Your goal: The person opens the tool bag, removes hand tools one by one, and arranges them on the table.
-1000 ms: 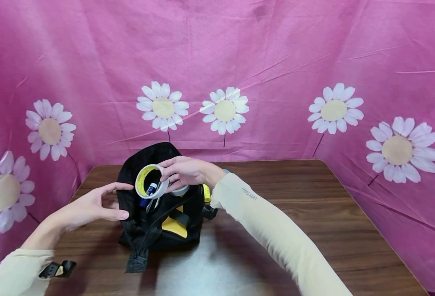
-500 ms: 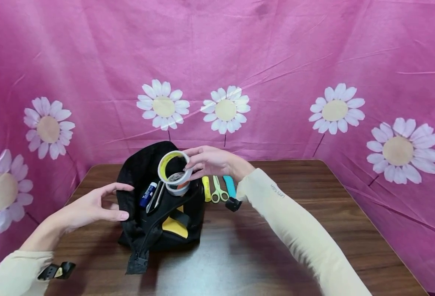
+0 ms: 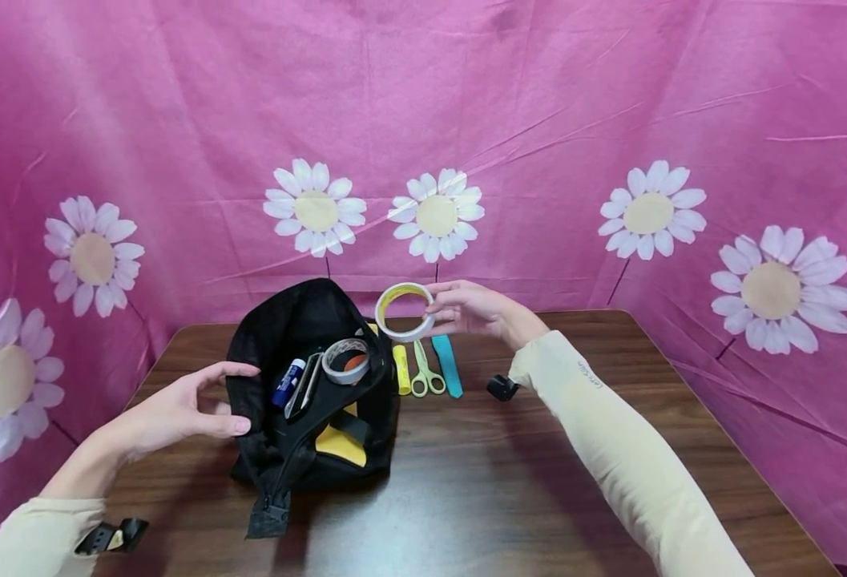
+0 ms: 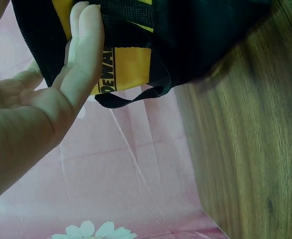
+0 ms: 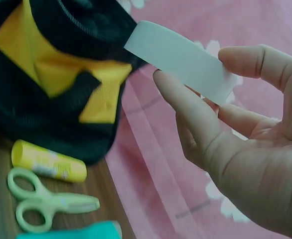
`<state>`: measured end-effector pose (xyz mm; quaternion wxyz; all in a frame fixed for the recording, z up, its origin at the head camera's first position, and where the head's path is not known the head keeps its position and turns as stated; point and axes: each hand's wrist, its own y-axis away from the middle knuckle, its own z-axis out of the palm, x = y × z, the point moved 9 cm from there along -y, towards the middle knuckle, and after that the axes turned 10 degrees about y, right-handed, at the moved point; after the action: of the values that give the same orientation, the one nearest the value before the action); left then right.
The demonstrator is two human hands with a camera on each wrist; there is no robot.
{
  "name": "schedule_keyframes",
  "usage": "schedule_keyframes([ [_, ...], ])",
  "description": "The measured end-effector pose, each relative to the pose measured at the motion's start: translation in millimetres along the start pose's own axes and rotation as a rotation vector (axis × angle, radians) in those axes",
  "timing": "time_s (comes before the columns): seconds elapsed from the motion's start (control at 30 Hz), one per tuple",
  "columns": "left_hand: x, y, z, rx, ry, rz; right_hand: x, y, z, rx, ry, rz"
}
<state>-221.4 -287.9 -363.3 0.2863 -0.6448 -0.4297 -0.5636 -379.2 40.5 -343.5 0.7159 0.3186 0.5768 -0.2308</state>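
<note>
My right hand [image 3: 473, 311] pinches a white tape roll [image 3: 382, 319] with a yellow inner core, held in the air right of the bag. The right wrist view shows thumb and fingers on the roll's white outer band [image 5: 173, 57]. My left hand [image 3: 178, 405] grips the left rim of an open black bag [image 3: 308, 469] with yellow panels. From the left wrist, fingers [image 4: 88, 42] lie along the bag's side. Inside the bag are a blue glue stick [image 3: 288, 383], a slim dark-and-silver item [image 3: 304, 386] and another tape roll [image 3: 332, 370].
Right of the bag, a yellow glue stick [image 3: 401, 370], light green scissors [image 3: 426, 378] and a teal comb-like item [image 3: 448, 367] lie in a row on the wooden table [image 3: 538, 497]. A pink flowered cloth [image 3: 538, 104] hangs behind the table.
My right hand has lifted the tape roll out of the bag's opening and carried it right, over the row of items. The left hand has stayed at the bag's rim.
</note>
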Motion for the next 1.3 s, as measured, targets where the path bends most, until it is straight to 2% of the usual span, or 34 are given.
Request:
schedule_keyframes([
  [0.33,-3.9,4.3,3.1,-0.006,0.022,-0.009,21.3,30.3,-61.7,0.123,-0.036,-0.017],
  [0.6,-4.2,6.9,2.7,-0.014,0.028,-0.008,57.6,49.4,-102.4,0.220,-0.079,0.013],
  [0.97,-4.4,6.9,3.2,-0.013,0.023,-0.028,99.3,59.3,-132.2,0.261,-0.106,0.009],
  [1.3,-3.6,3.8,1.9,-0.009,0.011,-0.013,127.0,60.9,-141.5,0.291,-0.087,0.046],
])
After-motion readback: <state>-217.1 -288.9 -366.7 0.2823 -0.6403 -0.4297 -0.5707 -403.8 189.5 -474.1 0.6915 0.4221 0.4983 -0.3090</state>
